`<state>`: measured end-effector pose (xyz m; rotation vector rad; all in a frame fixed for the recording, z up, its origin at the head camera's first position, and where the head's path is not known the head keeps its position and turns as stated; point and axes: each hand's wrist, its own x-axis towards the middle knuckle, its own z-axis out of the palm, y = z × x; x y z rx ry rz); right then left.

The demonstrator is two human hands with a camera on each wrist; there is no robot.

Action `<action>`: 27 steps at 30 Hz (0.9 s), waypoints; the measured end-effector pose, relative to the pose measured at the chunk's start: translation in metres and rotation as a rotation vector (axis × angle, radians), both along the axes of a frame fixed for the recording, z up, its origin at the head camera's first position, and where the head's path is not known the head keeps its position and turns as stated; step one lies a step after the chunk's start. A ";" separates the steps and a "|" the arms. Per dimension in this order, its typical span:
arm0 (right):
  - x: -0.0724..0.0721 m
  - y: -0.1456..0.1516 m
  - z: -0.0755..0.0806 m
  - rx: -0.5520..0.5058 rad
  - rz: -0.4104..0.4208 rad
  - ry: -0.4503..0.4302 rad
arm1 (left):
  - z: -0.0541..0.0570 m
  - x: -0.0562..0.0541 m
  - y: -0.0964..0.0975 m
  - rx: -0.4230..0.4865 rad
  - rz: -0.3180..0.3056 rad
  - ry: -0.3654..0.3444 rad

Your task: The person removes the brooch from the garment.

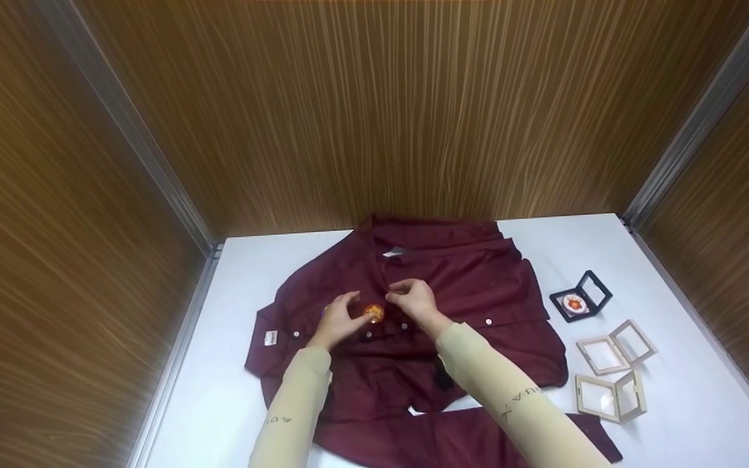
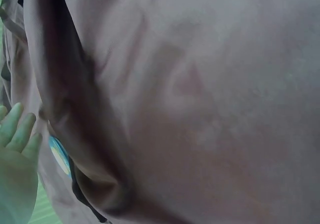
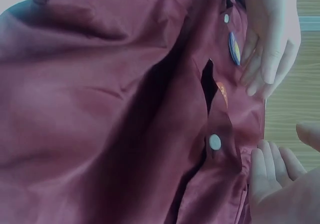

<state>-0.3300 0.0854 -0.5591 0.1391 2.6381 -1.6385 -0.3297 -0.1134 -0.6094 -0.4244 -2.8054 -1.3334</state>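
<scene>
A dark red button-up shirt (image 1: 472,279) lies spread under both hands. On its front sits a round orange badge (image 1: 373,313), seen almost edge-on in the right wrist view. My left hand (image 1: 339,321) hovers over the cloth, fingers extended, its thumb tip overlapping the badge in the head view; whether they touch I cannot tell. A round blue badge (image 3: 234,48) is on the shirt beside the left fingers, mostly hidden by that hand in the head view. To the right of the orange badge, my right hand (image 1: 413,301) holds nothing, its thumb apart from its fingers in the right wrist view.
At the right of the white table (image 1: 209,364) stands an open black display frame (image 1: 580,296) with a red-and-white round badge inside. Two open light wooden frames (image 1: 615,348) lie in front of it. Wood-patterned panels (image 1: 413,110) enclose the table.
</scene>
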 end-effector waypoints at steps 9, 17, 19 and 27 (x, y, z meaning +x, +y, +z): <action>0.004 -0.009 -0.018 -0.020 0.017 -0.023 | -0.008 0.004 0.001 0.020 0.020 -0.008; 0.003 -0.008 -0.029 -0.090 0.002 -0.173 | -0.011 0.003 0.007 0.060 0.018 -0.055; 0.004 -0.008 -0.032 -0.084 0.000 -0.191 | -0.012 0.003 0.009 0.046 0.031 -0.056; 0.008 -0.011 -0.047 -0.087 0.018 -0.197 | -0.010 0.001 0.012 0.027 0.089 -0.083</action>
